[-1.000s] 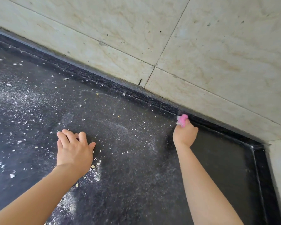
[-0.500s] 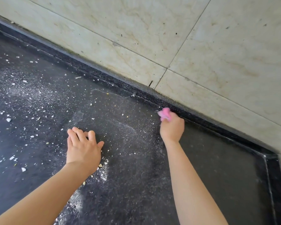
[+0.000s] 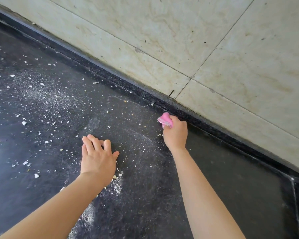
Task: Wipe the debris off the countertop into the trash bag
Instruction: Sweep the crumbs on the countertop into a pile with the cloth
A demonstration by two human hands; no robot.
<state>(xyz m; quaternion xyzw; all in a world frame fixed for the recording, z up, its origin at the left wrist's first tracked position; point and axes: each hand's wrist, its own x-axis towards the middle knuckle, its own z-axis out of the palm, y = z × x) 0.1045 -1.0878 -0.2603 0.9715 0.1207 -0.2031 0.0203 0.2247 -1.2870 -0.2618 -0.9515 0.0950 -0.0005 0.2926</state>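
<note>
Debris [image 3: 47,107] litters the counter [image 3: 231,178], so the right hand [image 3: 175,135] clamps fingers round a pink cloth [image 3: 165,119] at the back edge to sweep, while the left hand [image 3: 97,160] rests flat, fingers apart, as a brace.

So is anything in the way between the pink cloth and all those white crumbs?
Nothing visible. The right hand grips the pink cloth, and crumbs lie on the open countertop right beside it. The left hand rests flat nearer the person, off that path.
</note>
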